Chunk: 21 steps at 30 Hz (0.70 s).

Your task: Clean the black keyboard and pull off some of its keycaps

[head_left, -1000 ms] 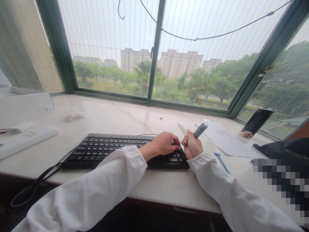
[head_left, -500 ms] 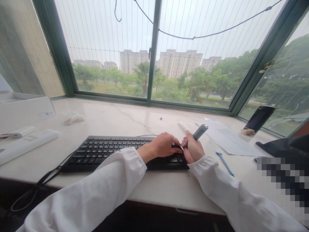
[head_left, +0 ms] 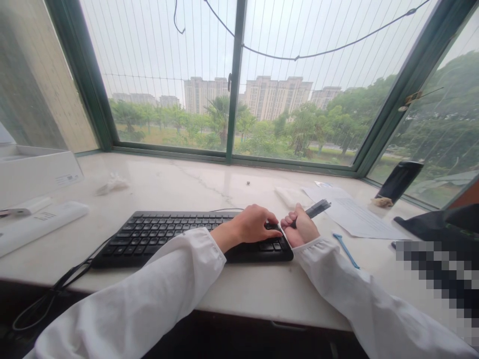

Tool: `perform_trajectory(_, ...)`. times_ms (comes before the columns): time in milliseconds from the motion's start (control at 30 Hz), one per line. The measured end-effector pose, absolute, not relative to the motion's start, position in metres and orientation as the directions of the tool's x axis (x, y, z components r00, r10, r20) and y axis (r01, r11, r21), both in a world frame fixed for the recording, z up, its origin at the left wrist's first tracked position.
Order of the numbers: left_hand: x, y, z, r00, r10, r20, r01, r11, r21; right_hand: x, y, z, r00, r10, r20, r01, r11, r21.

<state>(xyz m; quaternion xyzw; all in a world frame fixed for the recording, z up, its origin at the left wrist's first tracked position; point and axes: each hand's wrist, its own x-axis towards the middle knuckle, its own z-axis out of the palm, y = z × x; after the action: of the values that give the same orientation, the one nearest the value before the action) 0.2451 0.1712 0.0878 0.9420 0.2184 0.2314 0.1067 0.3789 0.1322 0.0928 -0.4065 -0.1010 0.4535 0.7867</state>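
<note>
A black keyboard (head_left: 179, 234) lies on the pale stone sill in front of me. My left hand (head_left: 252, 224) rests curled over the keys at its right end, fingertips pressing down near the number pad. My right hand (head_left: 301, 227) is closed in a fist just off the keyboard's right edge, gripping a dark slim tool (head_left: 316, 208) whose upper end points up and to the right. The tool's lower tip is hidden between my two hands. Both arms wear white sleeves.
Papers (head_left: 352, 214) and a thin blue strip (head_left: 346, 249) lie right of my hands. A black cylinder (head_left: 398, 179) and dark gear (head_left: 434, 227) sit at far right. White boxes (head_left: 37, 174) and a white bar (head_left: 37, 224) stand left. The keyboard cable (head_left: 63, 284) drops off the front edge.
My right hand has tilted the dark tool lower, so it points more to the right. My left hand's fingers stay on the keyboard's right end.
</note>
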Motion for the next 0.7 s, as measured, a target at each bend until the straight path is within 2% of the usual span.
perform_trajectory(167,0.245,0.170,0.088,0.803,0.449,0.392,0.360,-0.890,0.281,0.383,0.136,0.088,0.568,0.800,-0.193,-0.613,0.255,-0.747)
perform_trajectory(333,0.247,0.169,0.087,0.786,0.478,0.393,0.374,-0.873,0.314,0.386,0.140,0.081,0.577,0.805,-0.139,-0.559,0.266,-0.785)
perform_trajectory(533,0.247,0.172,0.085,0.793,0.466,0.392,0.371,-0.880,0.296,0.382,0.140,0.081,0.604,0.795,-0.060,-0.502,0.321,-0.803)
perform_trajectory(700,0.246,0.174,0.085,0.800,0.451,0.396,0.325,-0.880,0.345,0.371,0.135,0.084,0.622,0.782,0.027,-0.450,0.386,-0.806)
